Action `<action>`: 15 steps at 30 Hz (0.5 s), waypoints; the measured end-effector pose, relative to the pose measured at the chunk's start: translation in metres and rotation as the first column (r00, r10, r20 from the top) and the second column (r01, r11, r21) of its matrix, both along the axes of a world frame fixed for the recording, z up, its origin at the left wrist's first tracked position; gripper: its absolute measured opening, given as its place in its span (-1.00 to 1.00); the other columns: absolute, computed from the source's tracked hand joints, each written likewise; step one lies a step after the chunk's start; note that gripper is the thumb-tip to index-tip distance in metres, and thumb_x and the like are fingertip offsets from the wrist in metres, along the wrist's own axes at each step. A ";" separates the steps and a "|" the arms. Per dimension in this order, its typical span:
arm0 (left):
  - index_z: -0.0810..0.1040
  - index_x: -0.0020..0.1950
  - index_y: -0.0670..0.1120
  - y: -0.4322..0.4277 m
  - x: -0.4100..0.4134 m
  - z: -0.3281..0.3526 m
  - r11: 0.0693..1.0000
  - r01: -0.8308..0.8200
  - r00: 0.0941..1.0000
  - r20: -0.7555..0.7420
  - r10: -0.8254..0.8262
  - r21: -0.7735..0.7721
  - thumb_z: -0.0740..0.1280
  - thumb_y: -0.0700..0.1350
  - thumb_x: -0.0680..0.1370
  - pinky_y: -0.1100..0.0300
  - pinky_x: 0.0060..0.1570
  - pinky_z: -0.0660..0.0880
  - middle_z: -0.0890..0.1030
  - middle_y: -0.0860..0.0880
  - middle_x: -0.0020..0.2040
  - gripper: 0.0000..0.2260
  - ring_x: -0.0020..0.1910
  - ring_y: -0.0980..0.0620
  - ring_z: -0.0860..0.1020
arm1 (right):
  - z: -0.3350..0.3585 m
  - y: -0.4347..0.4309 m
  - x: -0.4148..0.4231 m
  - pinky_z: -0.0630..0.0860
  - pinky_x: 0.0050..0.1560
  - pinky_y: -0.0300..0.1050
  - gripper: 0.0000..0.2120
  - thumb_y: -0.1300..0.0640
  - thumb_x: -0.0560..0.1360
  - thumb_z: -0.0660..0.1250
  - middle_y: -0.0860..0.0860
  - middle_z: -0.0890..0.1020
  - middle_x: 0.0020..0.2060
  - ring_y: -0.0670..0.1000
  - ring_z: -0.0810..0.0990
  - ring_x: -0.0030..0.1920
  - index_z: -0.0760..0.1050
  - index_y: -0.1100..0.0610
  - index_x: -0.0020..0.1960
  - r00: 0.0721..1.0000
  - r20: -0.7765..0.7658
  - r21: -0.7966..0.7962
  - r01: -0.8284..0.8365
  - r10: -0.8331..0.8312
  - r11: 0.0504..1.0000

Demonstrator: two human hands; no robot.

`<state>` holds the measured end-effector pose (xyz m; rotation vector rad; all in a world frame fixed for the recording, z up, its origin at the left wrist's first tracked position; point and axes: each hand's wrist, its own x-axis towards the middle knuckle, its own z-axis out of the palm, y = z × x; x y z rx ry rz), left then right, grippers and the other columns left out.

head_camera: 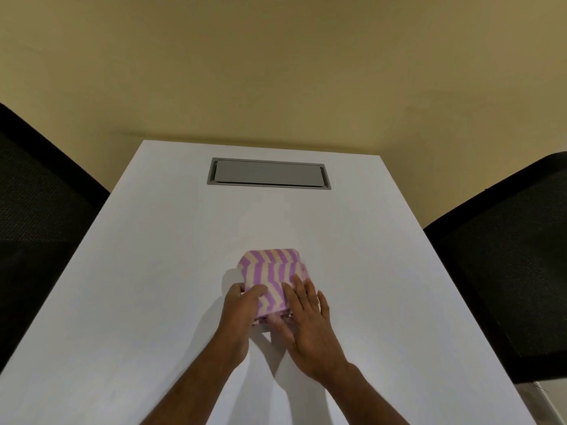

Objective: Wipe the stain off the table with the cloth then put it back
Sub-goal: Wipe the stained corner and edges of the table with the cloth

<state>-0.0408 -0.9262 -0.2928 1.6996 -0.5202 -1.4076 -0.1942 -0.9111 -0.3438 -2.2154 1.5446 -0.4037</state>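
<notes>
A black mesh-backed office chair (40,204) stands at the left edge of the view, beside a flat white rectangular table (159,271) that runs away from the wearer toward a plain beige wall (276,56). The left hand (241,311) rests at the near left corner of a folded purple-and-cream wavy-striped cloth (271,273); its fingers curl around the cloth's left edge with the thumb on top, pinching the fabric. The cloth lies flat on the table near its middle, folded into a compact thick square, its near edge partly covered by both hands. The right hand (306,326) lies palm down on the cloth's near right portion, fingers extended and slightly spread, pressing rather than clasping; its outer fingers overhang onto the bare tabletop. Both forearms enter from the bottom of the view. Farther along the table's centreline, well apart from the cloth, a grey rectangular metal cable hatch (269,173) sits recessed, lid closed. A second black mesh chair (503,259) stands at the right edge. No stain can be made out on the visible surface.
</notes>
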 end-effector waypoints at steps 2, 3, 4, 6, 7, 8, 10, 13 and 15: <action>0.43 0.32 -0.11 0.016 0.006 0.008 1.000 -0.016 0.999 -0.051 0.016 -0.006 0.42 -0.16 0.60 0.01 0.05 0.63 0.59 -0.16 0.14 -0.67 0.03 -0.15 0.59 | 0.007 0.011 0.000 -0.23 0.62 0.13 -0.14 -0.54 0.53 -0.14 -0.08 -0.09 0.65 0.01 -0.21 0.64 -0.04 -0.04 0.66 0.999 -0.012 -0.077 -0.041 0.041 0.996; 0.44 0.30 -0.11 0.025 0.008 0.013 1.000 -0.020 0.997 -0.079 0.019 -0.009 0.42 -0.16 0.60 0.06 -0.03 0.62 0.59 -0.13 0.09 -0.69 -0.01 -0.13 0.59 | 0.010 0.016 0.001 -0.21 0.62 0.16 -0.13 -0.54 0.53 -0.06 -0.04 -0.04 0.65 0.05 -0.16 0.65 0.00 -0.03 0.66 0.998 -0.034 -0.130 -0.052 0.048 0.990; 0.44 0.29 -0.11 0.034 0.010 0.016 1.000 -0.024 0.994 -0.106 0.022 -0.009 0.42 -0.17 0.60 0.08 -0.05 0.62 0.59 -0.12 0.06 -0.70 -0.02 -0.12 0.59 | 0.013 0.021 0.003 -0.16 0.61 0.18 -0.12 -0.53 0.53 0.00 0.01 0.03 0.65 0.09 -0.09 0.65 0.05 0.00 0.65 0.997 -0.060 -0.190 -0.058 0.048 0.980; 0.45 0.31 -0.14 0.052 0.013 0.021 1.000 -0.021 0.990 -0.137 0.020 -0.004 0.42 -0.18 0.59 0.00 0.02 0.63 0.59 -0.14 0.06 -0.68 0.00 -0.14 0.59 | 0.020 0.033 0.010 -0.04 0.56 0.21 -0.10 -0.51 0.53 0.06 0.11 0.19 0.62 0.17 0.05 0.64 0.16 0.10 0.62 0.995 -0.092 -0.299 -0.056 0.030 0.953; 0.45 0.31 -0.15 0.061 0.013 0.025 1.000 -0.020 0.990 -0.141 0.019 -0.005 0.42 -0.17 0.59 -0.03 0.06 0.63 0.59 -0.15 0.08 -0.67 0.01 -0.14 0.59 | 0.022 0.039 0.016 0.00 0.54 0.22 -0.11 -0.48 0.53 0.12 0.13 0.23 0.61 0.18 0.08 0.63 0.19 0.13 0.61 0.995 -0.098 -0.344 -0.050 0.017 0.937; 0.45 0.32 -0.15 0.069 0.014 0.028 1.000 -0.023 0.989 -0.146 0.022 -0.006 0.43 -0.16 0.59 -0.04 0.07 0.63 0.59 -0.15 0.08 -0.67 0.02 -0.14 0.59 | 0.024 0.046 0.021 0.03 0.54 0.23 -0.15 -0.42 0.54 0.20 0.14 0.25 0.60 0.18 0.08 0.63 0.21 0.14 0.60 0.995 -0.099 -0.376 -0.044 0.008 0.926; 0.46 0.32 -0.15 0.087 0.017 0.037 0.999 -0.034 0.986 -0.165 0.032 -0.009 0.43 -0.15 0.59 -0.02 0.06 0.63 0.61 -0.17 0.10 -0.67 0.04 -0.17 0.61 | 0.028 0.060 0.028 0.11 0.55 0.27 -0.24 -0.23 0.55 0.36 0.13 0.25 0.60 0.18 0.08 0.63 0.22 0.12 0.59 0.996 -0.090 -0.386 -0.023 -0.012 0.922; 0.49 0.33 -0.15 0.114 0.026 0.053 0.999 -0.021 0.984 -0.179 0.016 -0.025 0.44 -0.14 0.58 -0.13 0.21 0.62 0.64 -0.21 0.18 -0.65 0.13 -0.23 0.64 | 0.040 0.085 0.033 0.24 0.52 0.22 -0.39 -0.06 0.58 0.24 0.08 0.22 0.58 0.21 0.24 0.58 0.26 0.11 0.58 0.998 -0.061 -0.359 -0.010 -0.013 0.933; 0.50 0.34 -0.13 0.134 0.034 0.064 0.999 -0.001 0.982 -0.188 -0.007 -0.042 0.45 -0.13 0.57 -0.18 0.21 0.61 0.65 -0.20 0.19 -0.64 0.15 -0.24 0.65 | 0.051 0.102 0.038 0.26 0.54 0.20 -0.42 -0.09 0.62 0.16 0.10 0.22 0.59 0.19 0.22 0.59 0.27 0.11 0.58 0.999 -0.036 -0.348 -0.027 0.016 0.937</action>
